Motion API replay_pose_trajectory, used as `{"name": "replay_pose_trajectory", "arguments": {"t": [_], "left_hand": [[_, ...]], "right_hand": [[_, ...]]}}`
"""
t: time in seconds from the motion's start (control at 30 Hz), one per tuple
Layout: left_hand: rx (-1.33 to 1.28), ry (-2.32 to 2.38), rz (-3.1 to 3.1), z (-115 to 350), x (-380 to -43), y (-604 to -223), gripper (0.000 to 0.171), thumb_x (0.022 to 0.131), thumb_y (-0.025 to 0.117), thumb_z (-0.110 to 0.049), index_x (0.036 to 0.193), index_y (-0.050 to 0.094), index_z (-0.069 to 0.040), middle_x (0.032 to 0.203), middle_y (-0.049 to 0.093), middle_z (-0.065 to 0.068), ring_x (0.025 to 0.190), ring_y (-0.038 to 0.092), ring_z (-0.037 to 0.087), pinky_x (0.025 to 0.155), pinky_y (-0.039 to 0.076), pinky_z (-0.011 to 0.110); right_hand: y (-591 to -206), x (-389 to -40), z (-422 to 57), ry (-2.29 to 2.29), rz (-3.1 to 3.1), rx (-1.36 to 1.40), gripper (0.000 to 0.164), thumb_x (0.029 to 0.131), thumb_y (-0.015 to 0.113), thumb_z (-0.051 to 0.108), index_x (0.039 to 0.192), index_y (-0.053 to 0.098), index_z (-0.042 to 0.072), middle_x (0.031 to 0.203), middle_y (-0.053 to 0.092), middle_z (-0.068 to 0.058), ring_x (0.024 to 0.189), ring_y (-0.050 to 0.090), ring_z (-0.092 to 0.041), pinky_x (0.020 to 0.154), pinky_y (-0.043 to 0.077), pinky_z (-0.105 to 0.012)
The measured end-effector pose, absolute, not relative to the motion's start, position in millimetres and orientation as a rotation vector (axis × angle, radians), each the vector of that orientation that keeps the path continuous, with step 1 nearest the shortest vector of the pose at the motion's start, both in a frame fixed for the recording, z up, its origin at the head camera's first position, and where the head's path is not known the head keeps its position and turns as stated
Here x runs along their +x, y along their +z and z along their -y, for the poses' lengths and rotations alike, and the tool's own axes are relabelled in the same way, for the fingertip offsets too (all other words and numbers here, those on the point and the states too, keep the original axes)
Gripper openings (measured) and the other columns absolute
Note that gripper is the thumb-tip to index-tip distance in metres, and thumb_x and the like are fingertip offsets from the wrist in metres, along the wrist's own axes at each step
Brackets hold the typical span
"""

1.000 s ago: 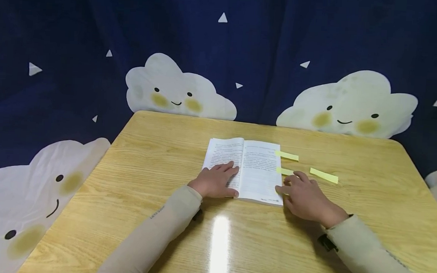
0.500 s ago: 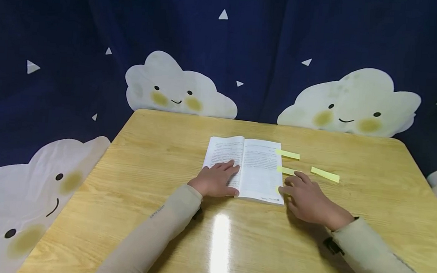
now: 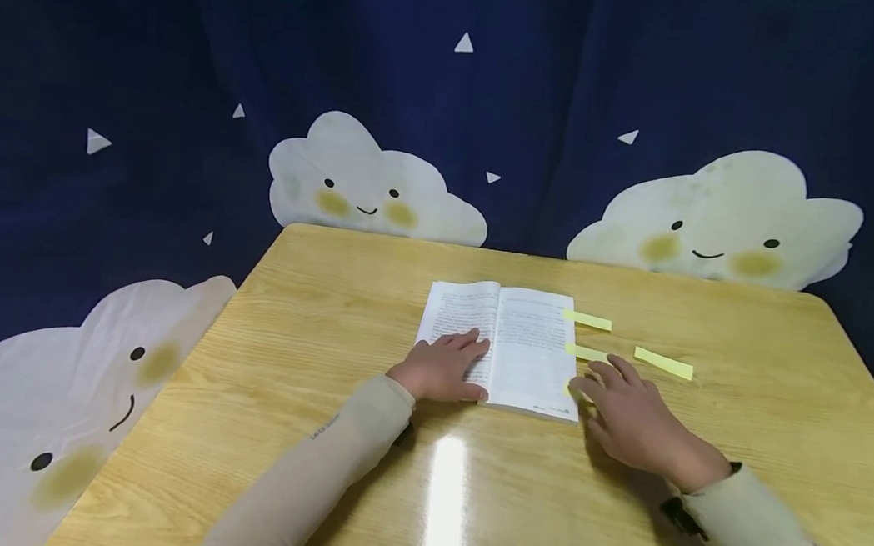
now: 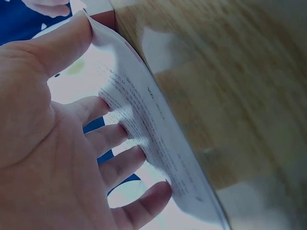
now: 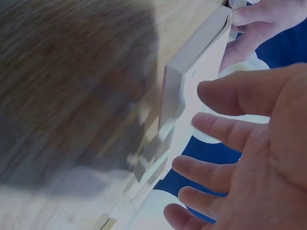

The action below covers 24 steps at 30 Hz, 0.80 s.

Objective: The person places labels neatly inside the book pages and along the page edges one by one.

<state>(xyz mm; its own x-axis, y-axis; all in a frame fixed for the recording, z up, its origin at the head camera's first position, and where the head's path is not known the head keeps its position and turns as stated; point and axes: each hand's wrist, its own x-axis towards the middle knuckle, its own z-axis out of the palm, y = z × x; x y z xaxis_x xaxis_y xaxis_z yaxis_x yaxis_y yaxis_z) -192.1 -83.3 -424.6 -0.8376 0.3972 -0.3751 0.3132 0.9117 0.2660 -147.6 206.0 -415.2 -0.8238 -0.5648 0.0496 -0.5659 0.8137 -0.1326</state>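
Observation:
An open book [image 3: 532, 371] lies on the wooden table. My left hand [image 3: 442, 369] presses the left page with spread fingers, its thumb at the bottom near the spine; the left wrist view shows the fingertips [image 4: 156, 196] on the printed page. Just off the book's right edge, my right hand [image 3: 634, 414] hovers with loosely bent fingers, and the right wrist view shows a gap between thumb and index finger. Two yellow sticky strips [image 3: 590, 322] [image 3: 586, 353] jut from the right page. Beside my right index fingertip shows the end of a third, mostly hidden strip [image 3: 569, 388].
Another yellow sticky strip [image 3: 663, 363] lies loose on the table [image 3: 329, 325], right of the book. Behind the table hangs a dark blue curtain [image 3: 538, 87] with smiling clouds. A bright reflection crosses the tabletop near the front.
My right hand has drawn slightly right and toward me from the page edge, uncovering the end of the third strip. My left hand stays on the page; the head view has shifted a little.

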Motion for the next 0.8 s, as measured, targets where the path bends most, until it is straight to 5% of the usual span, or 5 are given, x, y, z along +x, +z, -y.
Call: {"name": "replay_pose_trajectory", "arguments": {"t": [0.43, 0.8], "left_hand": [[0.522, 0.261, -2.656, 80.7, -189.4, -426.5, 0.083, 0.091, 0.059, -0.06, 0.159, 0.023, -0.03, 0.169, 0.016, -0.006, 0.154, 0.023, 0.025, 0.116, 0.03, 0.059], [0.508, 0.277, -2.671, 82.0, -188.1, -424.8, 0.082, 0.091, 0.059, -0.059, 0.159, 0.023, -0.03, 0.169, 0.014, -0.005, 0.154, 0.023, 0.025, 0.117, 0.028, 0.061]], "right_hand": [[-416.9, -145.7, -204.4, 0.078, 2.917, 1.025, 0.028, 0.086, 0.068, 0.003, 0.11, 0.071, 0.018, 0.125, 0.061, -0.018, 0.131, 0.044, -0.052, 0.083, 0.047, -0.063], [-421.6, -144.7, -219.5, 0.34, 3.044, 0.968, 0.044, 0.088, 0.072, 0.013, 0.13, 0.062, 0.009, 0.132, 0.057, -0.023, 0.131, 0.042, -0.055, 0.084, 0.045, -0.07]]}}
